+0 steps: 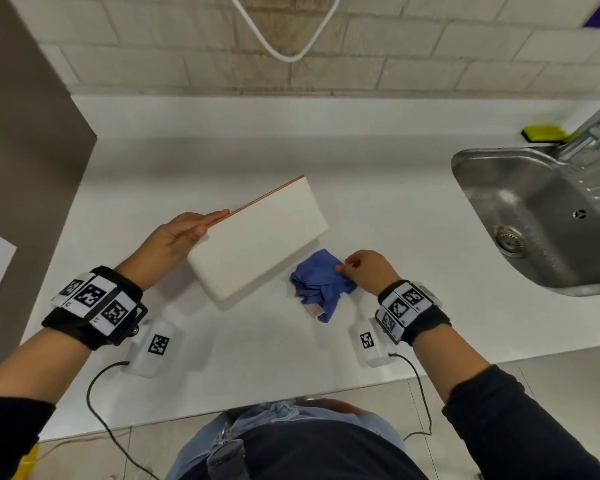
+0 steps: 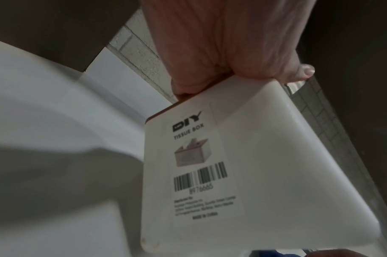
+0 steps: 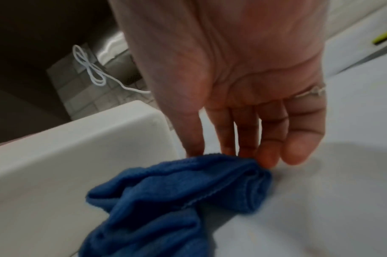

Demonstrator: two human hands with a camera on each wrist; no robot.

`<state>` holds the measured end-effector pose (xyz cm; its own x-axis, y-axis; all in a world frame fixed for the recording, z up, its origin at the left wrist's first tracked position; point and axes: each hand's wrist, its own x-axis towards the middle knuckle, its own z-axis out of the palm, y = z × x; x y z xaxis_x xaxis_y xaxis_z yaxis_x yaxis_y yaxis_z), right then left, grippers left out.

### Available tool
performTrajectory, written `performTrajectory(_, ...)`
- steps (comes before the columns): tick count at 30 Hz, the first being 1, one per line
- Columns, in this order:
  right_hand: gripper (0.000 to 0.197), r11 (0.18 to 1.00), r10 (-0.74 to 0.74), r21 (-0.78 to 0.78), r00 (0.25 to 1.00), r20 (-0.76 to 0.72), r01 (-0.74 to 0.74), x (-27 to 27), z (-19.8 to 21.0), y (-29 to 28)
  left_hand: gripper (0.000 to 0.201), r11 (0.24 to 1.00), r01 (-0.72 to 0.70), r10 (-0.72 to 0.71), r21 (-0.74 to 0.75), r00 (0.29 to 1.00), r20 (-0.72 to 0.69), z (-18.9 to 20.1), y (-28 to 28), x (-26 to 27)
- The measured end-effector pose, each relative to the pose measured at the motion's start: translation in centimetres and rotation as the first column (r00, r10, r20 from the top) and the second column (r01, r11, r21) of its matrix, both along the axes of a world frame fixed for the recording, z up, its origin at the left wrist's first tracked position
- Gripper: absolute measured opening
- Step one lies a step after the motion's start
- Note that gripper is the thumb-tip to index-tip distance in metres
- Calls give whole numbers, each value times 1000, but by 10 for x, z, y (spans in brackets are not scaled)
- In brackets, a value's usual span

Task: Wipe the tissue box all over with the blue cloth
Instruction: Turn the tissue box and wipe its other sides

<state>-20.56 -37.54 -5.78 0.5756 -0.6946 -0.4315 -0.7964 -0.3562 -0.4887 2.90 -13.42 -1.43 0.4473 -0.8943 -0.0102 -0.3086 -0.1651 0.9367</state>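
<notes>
Firstly, left hand (image 1: 174, 244): fingers clasped tissue box (image 1: 260, 237) at its 9 o'clock edge.
Right hand (image 1: 368, 271): fingers touched blue cloth (image 1: 319, 282) at its 2 o'clock; pinching or not, cannot tell.

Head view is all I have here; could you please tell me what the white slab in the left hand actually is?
Observer: The left wrist view shows a label on the face turned away from your camera. It reads DIY TISSUE BOX above a barcode, so it is a tissue box. The left hand grips one end.
Operator: Thank you. Does the right hand grip the blue cloth?
Observer: In the right wrist view its fingertips touch the cloth's top fold and the fingers are fairly straight. I cannot tell whether they pinch it.
</notes>
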Motion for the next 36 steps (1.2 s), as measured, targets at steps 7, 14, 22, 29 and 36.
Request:
performTrajectory(7, 20, 999, -14, 42, 998, 66, 11, 2, 31, -19, 44, 1000, 9, -9, -3, 1000, 6, -1, 1, 0)
performTrajectory(14, 15, 935, 37, -327, 882, 470, 135, -21, 98, -27, 42, 1000, 21, -21, -3, 1000, 22, -4, 1, 4)
performTrajectory(22, 15, 854, 381, -355, 922, -69, -380, -24, 27, 31, 29, 1000, 29, -29, -3, 1000, 8, -3, 0, 2)
performTrajectory(29, 48, 981, -116, -151, 992, 48, 122, -21, 5, -25, 55, 999, 37, -36, -24, 999, 28, -3, 1, 1)
performTrajectory(36, 33, 1000, 19, 4, 995, -93, -19, -2, 12, -27, 55, 999, 39, -39, -8, 999, 6, -3, 2, 1)
